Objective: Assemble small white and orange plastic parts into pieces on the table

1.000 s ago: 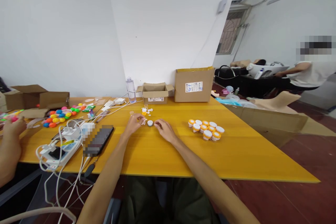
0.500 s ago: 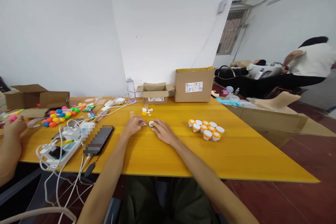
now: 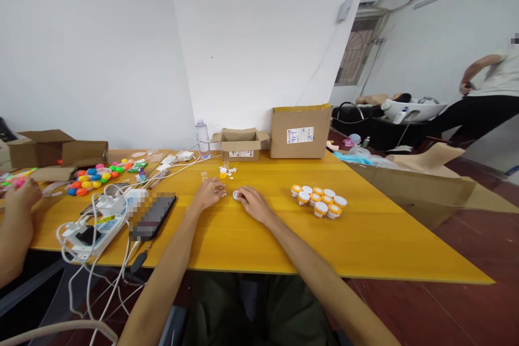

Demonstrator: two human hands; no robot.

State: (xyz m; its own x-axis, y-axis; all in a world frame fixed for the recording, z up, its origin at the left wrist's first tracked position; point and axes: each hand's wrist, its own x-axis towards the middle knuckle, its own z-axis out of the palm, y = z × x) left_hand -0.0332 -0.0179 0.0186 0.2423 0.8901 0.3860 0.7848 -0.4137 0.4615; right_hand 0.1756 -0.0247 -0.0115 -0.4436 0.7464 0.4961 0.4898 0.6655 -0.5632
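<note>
Both my hands rest on the yellow table [image 3: 365, 238] near its middle. My right hand [image 3: 251, 203] pinches a small white round cap [image 3: 235, 194] that lies on the tabletop. My left hand [image 3: 208, 193] is just left of it, its fingertips closed over tiny clear bits [image 3: 223, 191]. Beyond the hands lies a small pile of white and orange parts [image 3: 225, 172]. A cluster of several small jars with orange and white lids [image 3: 320, 200] stands to the right.
A small open carton [image 3: 240, 144], a taller carton [image 3: 300, 131] and a water bottle [image 3: 201, 139] line the table's far edge. A dark phone [image 3: 153, 215], a power strip with white cables [image 3: 95, 221] and coloured round pieces [image 3: 91, 178] sit left. Another person's hand [image 3: 18, 200] is at far left.
My right hand has slid left and closed onto the white cap. My left hand has drawn slightly in. The person in the background has stood up and moved right.
</note>
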